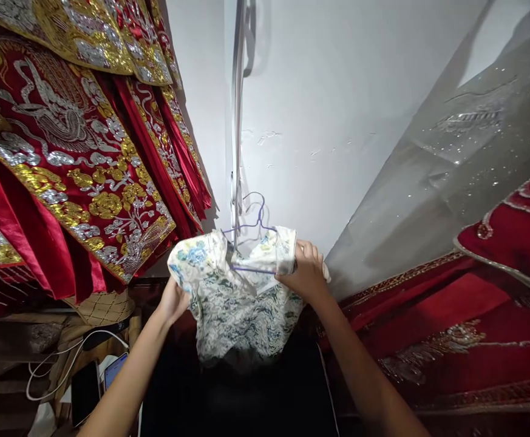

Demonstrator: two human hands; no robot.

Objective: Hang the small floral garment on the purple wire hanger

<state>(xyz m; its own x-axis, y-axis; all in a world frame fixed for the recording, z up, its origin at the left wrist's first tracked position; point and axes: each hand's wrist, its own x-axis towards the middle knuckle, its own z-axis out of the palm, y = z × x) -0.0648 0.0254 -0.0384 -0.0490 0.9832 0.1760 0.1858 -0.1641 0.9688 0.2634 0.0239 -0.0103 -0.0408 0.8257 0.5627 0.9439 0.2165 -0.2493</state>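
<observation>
A white blouse [246, 312] with a blue and green floral print hangs on a thin purple hanger [259, 223], whose hook points up toward the wall. My left hand [176, 300] grips the blouse at its left sleeve, the fingers mostly hidden behind the cloth. On the other side, my right hand [308, 270] is closed around the right shoulder, with its thumb in front near the hanger's lower bar. The neckline lies open between both hands, showing part of the hanger.
Red garments with gold and silver embroidery [110, 200] hang on the left. Dark red beaded garments [433, 340] and clear plastic covering [410, 200] are on the right. A narrow metal rail [236, 121] runs up the white wall. Phones [85, 388] and a white cable [59, 358] lie lower left.
</observation>
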